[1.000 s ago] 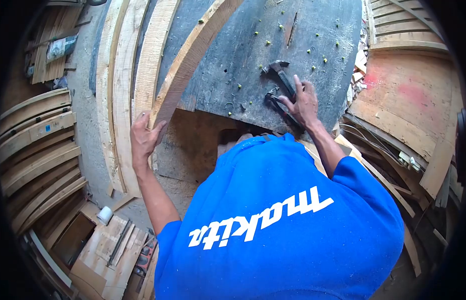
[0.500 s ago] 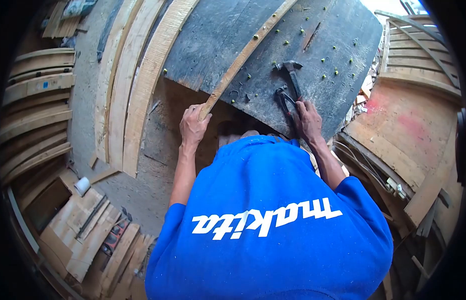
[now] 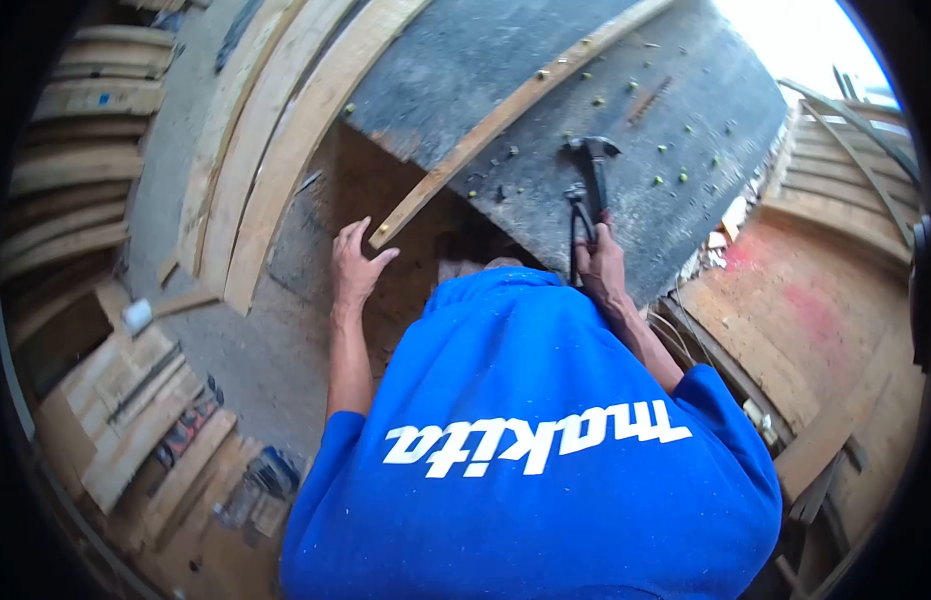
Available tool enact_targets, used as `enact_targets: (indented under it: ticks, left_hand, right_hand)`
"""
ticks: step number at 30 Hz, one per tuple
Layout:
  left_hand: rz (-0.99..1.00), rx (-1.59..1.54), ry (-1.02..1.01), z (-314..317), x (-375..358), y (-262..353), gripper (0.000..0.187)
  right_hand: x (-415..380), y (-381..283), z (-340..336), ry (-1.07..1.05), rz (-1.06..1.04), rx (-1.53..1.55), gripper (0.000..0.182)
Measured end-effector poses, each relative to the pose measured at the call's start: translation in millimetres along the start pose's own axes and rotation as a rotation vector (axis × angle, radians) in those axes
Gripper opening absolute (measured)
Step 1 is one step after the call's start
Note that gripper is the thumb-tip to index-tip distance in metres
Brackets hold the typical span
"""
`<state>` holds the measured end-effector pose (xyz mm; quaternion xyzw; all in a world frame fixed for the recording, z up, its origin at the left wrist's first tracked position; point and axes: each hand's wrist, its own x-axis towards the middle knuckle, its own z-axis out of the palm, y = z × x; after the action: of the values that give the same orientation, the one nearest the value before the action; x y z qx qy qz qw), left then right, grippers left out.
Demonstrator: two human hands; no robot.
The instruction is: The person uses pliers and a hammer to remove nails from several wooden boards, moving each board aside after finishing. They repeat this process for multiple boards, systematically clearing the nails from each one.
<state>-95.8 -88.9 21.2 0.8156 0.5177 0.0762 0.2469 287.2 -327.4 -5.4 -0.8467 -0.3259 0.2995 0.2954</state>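
A long, narrow, pale-brown wooden strip [image 3: 506, 115] lies diagonally across the worn, dark-grey tabletop [image 3: 456, 60], its far end pointing away rightward, its near end overhanging the edge beside the spread left hand [image 3: 356, 272]; contact cannot be told. The right hand [image 3: 604, 272] clasps a black metal claw hammer [image 3: 600, 180], head pointing away. White letters [image 3: 536, 440] on the blue cloth shirt [image 3: 526, 350] read "makita", inverted.

We lose the far end of the long, narrow tan wooden strip [image 3: 506, 115] at the top edge. The right hand [image 3: 604, 272] hides the lower grip of the dark steel claw hammer [image 3: 599, 175]; whether it also grasps the black metal pincers [image 3: 574, 238], we cannot tell. The tiny yellow-green lumps [image 3: 658, 180] are too small for us to identify.
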Motion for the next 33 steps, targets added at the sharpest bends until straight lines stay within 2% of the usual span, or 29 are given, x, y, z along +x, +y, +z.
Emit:
enact_targets:
  ticks: [1, 4, 5, 8, 9, 10, 12, 13, 14, 16, 17, 18, 20, 21, 22, 24, 25, 26, 28, 29, 30, 32, 33]
  left_hand:
    - [-0.018, -0.015, -0.004, 2.3, -1.4, 1.3, 0.075]
    - [-0.085, -0.036, 0.011, 11.0, -6.3, -3.7, 0.073]
    - [-0.1, -0.07, 0.023, 13.2, -7.2, -4.2, 0.071]
    - [-0.154, -0.168, 0.045, 16.6, -8.0, -2.6, 0.067]
    - [-0.119, -0.146, 0.068, 16.3, -7.9, -1.3, 0.067]
    - [-0.082, -0.125, 0.093, 15.9, -7.4, 0.3, 0.067]
    - [-0.086, -0.123, 0.118, 17.2, -6.7, 0.2, 0.065]
    - [-0.052, -0.113, 0.137, 19.8, -5.4, -1.7, 0.064]
    - [-0.018, -0.104, 0.157, 22.1, -3.9, -3.7, 0.063]
    - [-0.005, -0.1, 0.159, 20.8, 0.1, -1.0, 0.062]
    - [0.011, -0.091, 0.149, 20.3, 1.3, 1.6, 0.062]
    - [0.007, -0.101, 0.164, 21.1, 3.2, 2.8, 0.062]
    - [0.037, -0.129, 0.138, 22.8, 5.0, 3.2, 0.058]
    - [0.036, -0.143, 0.142, 26.4, 3.5, 0.7, 0.058]
    - [0.037, -0.132, 0.123, 29.8, 5.0, -1.5, 0.055]
    - [0.059, -0.144, 0.13, 33.8, 17.5, -2.4, 0.051]
    - [0.058, -0.158, 0.133, 35.2, 16.8, -2.4, 0.047]
    - [0.057, -0.173, 0.134, 37.0, 15.0, -2.9, 0.043]
    - [0.063, -0.231, 0.106, 35.1, 14.9, -2.4, 0.037]
    - [0.068, -0.24, 0.106, 34.7, 13.6, -2.8, 0.035]
    - [0.076, -0.25, 0.106, 36.8, 12.7, -3.2, 0.034]
    - [0.111, -0.285, 0.125, 42.3, 12.5, -6.5, 0.033]
    - [0.105, -0.289, 0.12, 43.8, 12.0, -7.4, 0.033]
  right_hand:
    - [2.7, 3.6, 4.9, 0.008, 0.062, -0.051, 0.023]
    - [14.2, 42.1, 13.2, -0.019, 0.071, 0.131, 0.025]
    - [19.9, 54.1, 10.8, -0.107, 0.123, 0.24, 0.026]
    - [18.5, 36.1, -10.3, -0.16, 0.27, 0.485, 0.022]
    - [20.7, 36.7, -10.0, -0.154, 0.167, 0.501, 0.023]
    - [21.2, 36.3, -5.8, -0.163, 0.161, 0.495, 0.023]
    - [16.8, 25.7, 8.0, -0.12, 0.059, 0.696, 0.023]
    - [11.2, 8.1, 6.6, -0.228, 0.183, 0.835, 0.021]
    - [7.3, -1.7, 8.5, -0.292, 0.193, 0.861, 0.021]
    - [2.9, -6.7, 15.4, -0.402, 0.051, 0.693, 0.026]
    - [-2.4, 2.9, 31.2, -0.447, 0.144, 0.827, 0.038]
    - [-3.0, -4.1, 36.6, -0.467, 0.038, 0.815, 0.054]
    - [0.8, -14.9, 35.3, -0.548, 0.026, 0.662, 0.064]
    - [2.1, -19.1, 37.4, -0.571, 0.109, 0.576, 0.063]
    - [0.4, -20.8, 41.3, -0.561, 0.107, 0.561, 0.063]
    - [9.6, -31.0, 48.2, -0.789, 0.341, 0.795, 0.059]
    - [12.6, -34.5, 49.2, -0.729, 0.226, 0.629, 0.048]
    - [17.3, -37.0, 47.4, -0.711, 0.223, 0.611, 0.048]
    - [26.5, -53.5, 41.1, -0.637, 0.255, 0.924, 0.042]
    - [28.8, -67.6, 35.8, -0.511, 0.206, 0.937, 0.038]
    - [35.2, -78.1, 29.5, -0.487, 0.116, 1.059, 0.041]
    - [39.9, -118.8, 6.5, -0.416, -0.059, 1.116, 0.046]
    - [43.2, -131.8, -3.9, -0.397, -0.075, 1.102, 0.046]
